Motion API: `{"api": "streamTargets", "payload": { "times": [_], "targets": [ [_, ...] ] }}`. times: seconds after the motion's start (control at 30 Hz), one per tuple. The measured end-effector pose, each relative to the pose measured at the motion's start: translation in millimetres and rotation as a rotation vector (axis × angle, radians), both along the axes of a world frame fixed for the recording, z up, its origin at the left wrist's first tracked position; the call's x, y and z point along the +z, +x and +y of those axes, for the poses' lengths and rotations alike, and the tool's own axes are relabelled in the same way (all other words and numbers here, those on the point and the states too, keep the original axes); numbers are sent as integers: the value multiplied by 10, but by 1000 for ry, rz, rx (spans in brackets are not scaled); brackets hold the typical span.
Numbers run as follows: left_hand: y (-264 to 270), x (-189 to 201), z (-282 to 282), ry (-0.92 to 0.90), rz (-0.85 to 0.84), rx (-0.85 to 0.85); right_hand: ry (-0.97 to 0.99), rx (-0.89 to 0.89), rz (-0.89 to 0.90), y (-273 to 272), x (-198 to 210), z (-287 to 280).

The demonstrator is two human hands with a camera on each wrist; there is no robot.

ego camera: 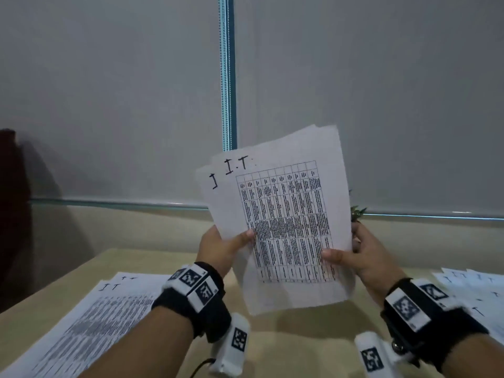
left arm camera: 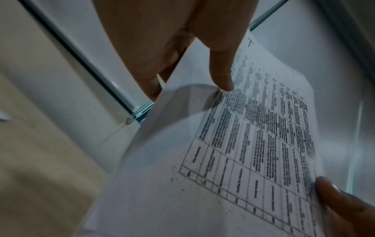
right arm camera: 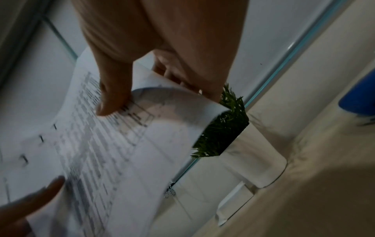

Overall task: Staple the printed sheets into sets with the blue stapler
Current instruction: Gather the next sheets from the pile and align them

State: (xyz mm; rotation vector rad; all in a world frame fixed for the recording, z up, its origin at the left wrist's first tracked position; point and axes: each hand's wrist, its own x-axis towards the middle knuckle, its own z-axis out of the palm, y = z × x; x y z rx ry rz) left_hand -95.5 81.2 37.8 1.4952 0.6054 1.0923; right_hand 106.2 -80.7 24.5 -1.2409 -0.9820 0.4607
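Observation:
A fanned bunch of printed sheets (ego camera: 283,211) with a table of text and hand-written "I.T" marks stands upright above the table, held from both sides. My left hand (ego camera: 222,245) pinches its left edge, thumb on the front, fingers behind (left arm camera: 221,64). My right hand (ego camera: 354,255) pinches the right edge the same way (right arm camera: 113,99). The sheets (right arm camera: 113,152) bend under both thumbs. A blue object (right arm camera: 359,97) at the right edge of the right wrist view may be the stapler; it is blurred.
A spread pile of printed sheets (ego camera: 90,326) lies on the beige table (ego camera: 294,339) at the left. More sheets (ego camera: 477,285) lie at the right edge. A green plant (right arm camera: 223,126) in a white pot stands behind the held sheets. Grey blinds (ego camera: 136,91) fill the background.

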Motion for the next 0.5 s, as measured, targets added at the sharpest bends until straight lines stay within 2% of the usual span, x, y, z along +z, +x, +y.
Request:
{"api": "streamTargets", "payload": {
  "times": [0.23, 0.37, 0.5],
  "targets": [
    [78, -16, -137, 157, 39, -68, 41, -122, -79, -48, 14, -140],
    [135, -118, -271, 175, 82, -69, 8, -137, -94, -149, -79, -157],
    [205, -20, -344, 165, 48, -46, 24, -209, -101, -117, 2, -161]
  ]
}}
